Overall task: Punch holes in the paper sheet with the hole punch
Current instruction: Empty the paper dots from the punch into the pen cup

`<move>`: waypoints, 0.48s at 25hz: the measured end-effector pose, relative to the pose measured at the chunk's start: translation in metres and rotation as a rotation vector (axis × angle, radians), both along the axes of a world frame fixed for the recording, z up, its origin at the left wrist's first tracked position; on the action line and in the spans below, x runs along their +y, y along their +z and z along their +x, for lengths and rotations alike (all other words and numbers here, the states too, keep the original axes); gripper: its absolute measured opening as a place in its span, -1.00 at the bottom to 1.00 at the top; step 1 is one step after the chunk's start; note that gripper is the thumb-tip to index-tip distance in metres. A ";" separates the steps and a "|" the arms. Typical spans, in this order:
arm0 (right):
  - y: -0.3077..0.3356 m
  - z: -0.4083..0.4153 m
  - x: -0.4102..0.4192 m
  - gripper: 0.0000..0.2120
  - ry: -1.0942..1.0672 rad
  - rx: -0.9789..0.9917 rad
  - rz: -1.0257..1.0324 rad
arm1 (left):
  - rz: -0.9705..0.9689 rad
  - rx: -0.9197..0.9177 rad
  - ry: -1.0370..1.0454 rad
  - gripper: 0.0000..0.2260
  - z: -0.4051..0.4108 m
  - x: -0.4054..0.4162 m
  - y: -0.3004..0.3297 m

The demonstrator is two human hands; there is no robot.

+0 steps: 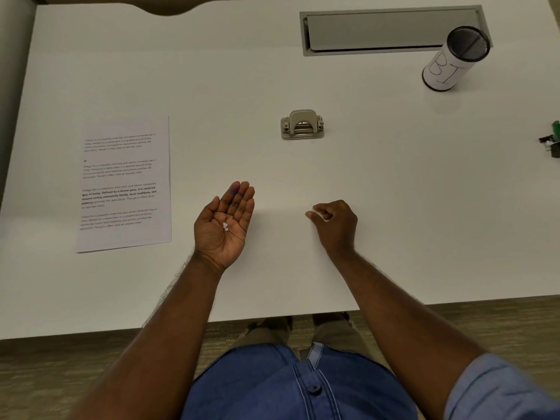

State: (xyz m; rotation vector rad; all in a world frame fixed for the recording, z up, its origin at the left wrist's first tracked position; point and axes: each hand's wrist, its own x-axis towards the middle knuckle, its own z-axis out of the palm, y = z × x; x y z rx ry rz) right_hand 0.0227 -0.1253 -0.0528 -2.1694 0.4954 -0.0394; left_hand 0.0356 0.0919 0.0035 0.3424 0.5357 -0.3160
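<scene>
Nearest me: blue shirt (291, 386) at bottom of view, both forearms reaching out over the near edge of the white table (272, 71).

Left hand (222, 224) is palm up, fingers straight and together, nothing gripped. Small white paper dots (225, 227) sit loose in the palm; looks like three, hard to count.

Right hand (335, 222) rests on the table to the right of the left, knuckles up, fingers curled in, thumb and forefinger tips close together. Cannot tell if they pinch anything; too small to see.

Paper sheet (124, 184) lies flat on the table, left of the left hand and apart from it, printed text facing up. Neither hand touches it.

Hole punch (302, 125) stands farther out, mid-table, beyond both hands, untouched and well apart from the sheet.

Far right: white cylinder container (454, 60) with dark mesh rim, upright. Behind it, a grey recessed cable tray (388, 28). Green-black object (553, 140) cut off at right edge; can't identify.
</scene>
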 end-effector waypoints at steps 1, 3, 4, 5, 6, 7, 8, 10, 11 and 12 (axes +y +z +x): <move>0.001 0.001 0.000 -0.84 0.017 0.009 -0.019 | 0.002 0.002 -0.002 -0.67 0.000 0.001 0.000; 0.001 0.002 0.001 -0.90 0.069 0.023 -0.070 | 0.009 0.010 -0.012 -0.69 -0.002 0.001 0.000; 0.001 0.003 0.001 -0.93 0.098 0.030 -0.092 | 0.021 0.018 -0.015 -0.71 -0.002 0.001 -0.001; 0.000 0.004 0.002 -0.96 0.129 0.037 -0.114 | 0.031 0.025 -0.017 -0.71 -0.003 0.001 -0.001; 0.000 0.005 0.002 -0.95 0.159 0.048 -0.135 | 0.037 0.032 -0.019 -0.69 -0.003 0.001 -0.001; -0.001 0.006 0.002 -0.93 0.189 0.064 -0.159 | 0.039 0.038 -0.021 -0.68 -0.003 0.001 -0.001; -0.002 0.007 0.002 -0.91 0.218 0.077 -0.191 | 0.037 0.042 -0.025 -0.67 -0.003 0.000 0.000; -0.002 0.007 0.002 -0.90 0.276 0.080 -0.266 | 0.032 0.043 -0.032 -0.66 -0.003 -0.002 0.001; -0.003 0.007 0.001 -0.89 0.302 0.084 -0.293 | 0.029 0.044 -0.035 -0.66 -0.002 -0.003 0.001; -0.003 0.007 0.000 -0.89 0.326 0.095 -0.313 | 0.025 0.046 -0.039 -0.66 -0.002 -0.005 0.001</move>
